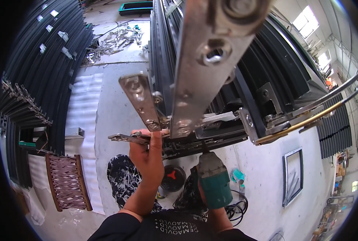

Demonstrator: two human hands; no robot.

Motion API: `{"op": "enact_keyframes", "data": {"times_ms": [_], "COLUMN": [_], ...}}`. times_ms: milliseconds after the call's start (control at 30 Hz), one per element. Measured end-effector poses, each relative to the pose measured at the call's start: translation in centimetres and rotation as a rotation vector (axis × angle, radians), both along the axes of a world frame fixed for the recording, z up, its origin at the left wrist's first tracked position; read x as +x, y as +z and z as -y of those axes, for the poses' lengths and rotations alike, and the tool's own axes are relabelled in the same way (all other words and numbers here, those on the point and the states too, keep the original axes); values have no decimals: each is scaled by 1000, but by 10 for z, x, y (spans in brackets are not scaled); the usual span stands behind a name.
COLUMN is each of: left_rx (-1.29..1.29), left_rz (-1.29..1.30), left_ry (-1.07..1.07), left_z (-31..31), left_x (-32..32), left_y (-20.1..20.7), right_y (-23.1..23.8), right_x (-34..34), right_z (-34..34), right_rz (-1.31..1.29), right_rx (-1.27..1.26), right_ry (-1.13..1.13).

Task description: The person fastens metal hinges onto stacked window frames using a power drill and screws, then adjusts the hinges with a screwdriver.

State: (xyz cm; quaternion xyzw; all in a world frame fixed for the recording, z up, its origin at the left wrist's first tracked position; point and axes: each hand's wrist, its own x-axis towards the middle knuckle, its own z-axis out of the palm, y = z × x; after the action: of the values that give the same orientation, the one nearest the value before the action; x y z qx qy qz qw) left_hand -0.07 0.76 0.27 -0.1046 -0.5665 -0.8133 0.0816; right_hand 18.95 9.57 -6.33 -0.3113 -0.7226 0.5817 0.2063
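My left hand [147, 154] is closed on a metal window hinge [141, 102]. The thumb presses up against the hinge's lower end, while the fingers curl behind it. A flat metal arm [127, 138] juts out to the left beside this hand. My right hand [202, 192], mostly hidden behind the tool, grips a teal and grey power drill [215, 180]. The drill's nose points up at the near edge of the stacked black frames [223, 140]. Close to the camera, a large metal hinge arm [199, 76] with holes rises across the middle and hides part of the frames.
More hinge arms [307, 116] stick out at the right. Black profiles [42, 60] are stacked at the left, near a woven brown stool [68, 182]. A round dark container [173, 178] stands between my legs. A black cable [239, 209] coils beside the drill; a frame [292, 176] lies further right.
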Motion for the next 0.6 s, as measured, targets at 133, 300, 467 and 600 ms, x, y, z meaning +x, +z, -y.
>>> {"op": "enact_keyframes", "data": {"times_ms": [133, 300, 467, 600], "left_rx": [-10, -13, 21, 5], "left_rz": [-14, -32, 27, 38], "left_ry": [8, 37, -12, -9], "left_z": [-1, -3, 0, 3], "left_x": [-1, -2, -1, 0], "left_y": [0, 1, -3, -1], "right_y": [-5, 0, 19, 29], "right_x": [-10, -7, -7, -10], "right_z": [-1, -6, -7, -4], "right_rz": [-14, -9, 173, 201], "right_rx": [-15, -37, 444, 517], "right_ry": [-63, -80, 23, -54]}}
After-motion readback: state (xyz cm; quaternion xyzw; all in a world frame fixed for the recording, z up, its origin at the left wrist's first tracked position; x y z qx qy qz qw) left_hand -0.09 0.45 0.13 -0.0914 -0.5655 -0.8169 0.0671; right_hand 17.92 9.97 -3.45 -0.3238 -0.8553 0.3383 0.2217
